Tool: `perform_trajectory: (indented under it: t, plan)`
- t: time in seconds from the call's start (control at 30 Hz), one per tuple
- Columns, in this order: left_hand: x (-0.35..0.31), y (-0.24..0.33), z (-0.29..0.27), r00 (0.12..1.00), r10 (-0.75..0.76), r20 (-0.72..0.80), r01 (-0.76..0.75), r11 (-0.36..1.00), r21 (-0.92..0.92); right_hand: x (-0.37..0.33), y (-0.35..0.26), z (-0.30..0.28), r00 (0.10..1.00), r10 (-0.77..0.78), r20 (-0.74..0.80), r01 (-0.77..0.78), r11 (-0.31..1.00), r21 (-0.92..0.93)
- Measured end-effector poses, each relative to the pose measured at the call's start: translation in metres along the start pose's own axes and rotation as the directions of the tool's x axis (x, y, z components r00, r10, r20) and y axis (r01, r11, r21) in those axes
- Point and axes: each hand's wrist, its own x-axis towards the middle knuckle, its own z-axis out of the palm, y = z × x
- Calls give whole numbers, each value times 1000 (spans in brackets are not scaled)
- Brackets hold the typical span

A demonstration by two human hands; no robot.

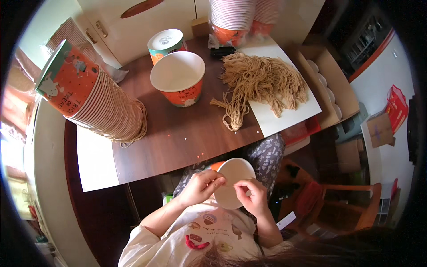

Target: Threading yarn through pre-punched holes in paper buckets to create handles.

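A white-lined paper bucket (238, 169) with some orange on its outside rests in my lap, its open mouth facing up toward me. Over that mouth my left hand (202, 187) and my right hand (252, 196) face each other, thumbs and fingers pinched. A short piece of thin tan cord (229, 186) seems to run between the two pinches. How the cord meets the bucket is hidden by my fingers. On the table, a big heap of tan cords (262, 78) lies at the right, with a smaller bunch (235, 111) beside it.
A tall leaning stack of orange buckets (100, 95) stands at the table's left. An open bucket (178, 73) and an upturned one (166, 41) sit mid-table. Wrapped bucket stacks (231, 20) stand at the back. A cardboard box (331, 84) and wooden chair (347, 204) are right.
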Motion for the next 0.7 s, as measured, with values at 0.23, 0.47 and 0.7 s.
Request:
perform_trajectory:
  t: [0.23, 0.47, 0.7]
  plan:
    - [4, 10, -2, 968, 249, 27, -249, 945, 210, 2, -1, -1, 999, 2, 54, -2, 1000, -2]
    - [6, 4, -4, 987, 110, 114, -118, 991, 67, 2, -4, 2, 998, 11, 56, -12, 1000, 15]
    - [-3, 5, -5, 969, 234, 84, -248, 927, 281, 0, -4, 10, 975, -152, 161, 177, 973, -149]
